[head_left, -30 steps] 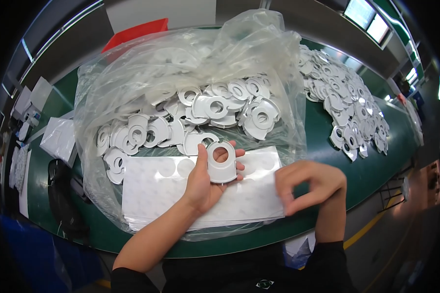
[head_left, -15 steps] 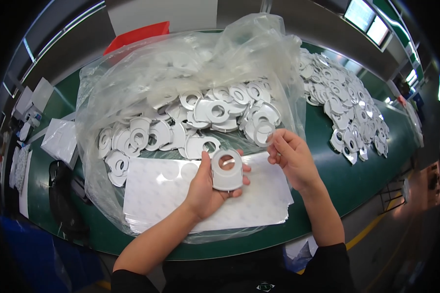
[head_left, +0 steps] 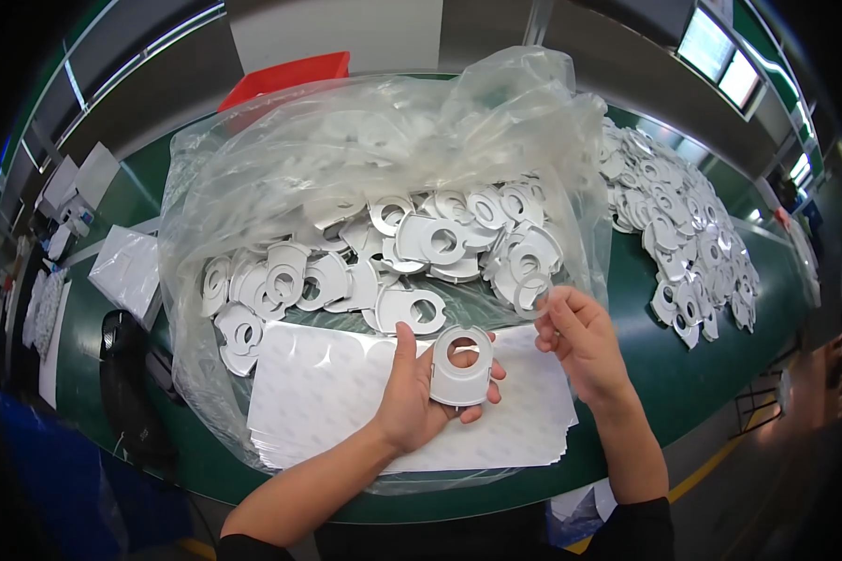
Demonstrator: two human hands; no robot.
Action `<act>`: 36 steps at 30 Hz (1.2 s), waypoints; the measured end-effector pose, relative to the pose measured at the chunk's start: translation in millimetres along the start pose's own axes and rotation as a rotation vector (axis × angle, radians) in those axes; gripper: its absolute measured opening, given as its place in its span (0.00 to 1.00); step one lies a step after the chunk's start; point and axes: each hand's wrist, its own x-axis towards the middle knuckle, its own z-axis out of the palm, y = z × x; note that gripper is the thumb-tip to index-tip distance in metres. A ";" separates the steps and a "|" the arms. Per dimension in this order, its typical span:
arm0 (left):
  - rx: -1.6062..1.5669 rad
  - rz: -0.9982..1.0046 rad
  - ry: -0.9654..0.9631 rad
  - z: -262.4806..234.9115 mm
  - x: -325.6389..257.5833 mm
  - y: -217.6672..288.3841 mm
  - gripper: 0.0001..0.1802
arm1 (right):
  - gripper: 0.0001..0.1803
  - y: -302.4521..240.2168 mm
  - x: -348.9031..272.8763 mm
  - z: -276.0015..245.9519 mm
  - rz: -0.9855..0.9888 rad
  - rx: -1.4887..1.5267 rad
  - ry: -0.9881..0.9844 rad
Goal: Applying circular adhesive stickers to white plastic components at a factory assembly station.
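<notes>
In my left hand [head_left: 410, 402] rests a white plastic part [head_left: 460, 384], a rounded plate with a large round hole towards its far end. The thumb stands off its left side, and the fingers pass underneath and show on the right. My right hand [head_left: 586, 351] pinches a thin translucent ring [head_left: 518, 301] between thumb and fingertips, held up in front of the pile. Below both hands lies a stack of white glossy sheets [head_left: 337, 425] with faint round marks. Similar white parts [head_left: 412, 307] are heaped just beyond the stack.
A large clear plastic bag [head_left: 281, 159] lies open around the near heap. Another pile of white parts [head_left: 692, 243] covers the right of the green table [head_left: 627, 449]. A red bin [head_left: 290, 75] stands behind; a black pouch [head_left: 131, 393] and a white packet [head_left: 126, 266] are at left.
The whole view has shifted, so the scene sits lower and further right. Both hands keep their holds on the part and the ring, with little movement relative to the table.
</notes>
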 end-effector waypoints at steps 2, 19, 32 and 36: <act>-0.022 0.008 0.006 -0.7 0.4 -0.2 0.46 | 0.08 1.6 0.5 3.2 0.012 -0.008 0.002; -0.081 0.004 0.133 8.1 0.4 5.8 0.59 | 0.09 6.8 -1.2 6.9 0.012 -0.056 -0.059; 0.162 0.002 0.140 2.5 -0.1 -1.0 0.33 | 0.09 15.4 -0.9 17.3 -0.014 -0.101 -0.047; 0.237 -0.007 0.186 -2.0 -0.6 -1.1 0.43 | 0.09 16.4 -0.1 15.6 -0.029 -0.102 -0.040</act>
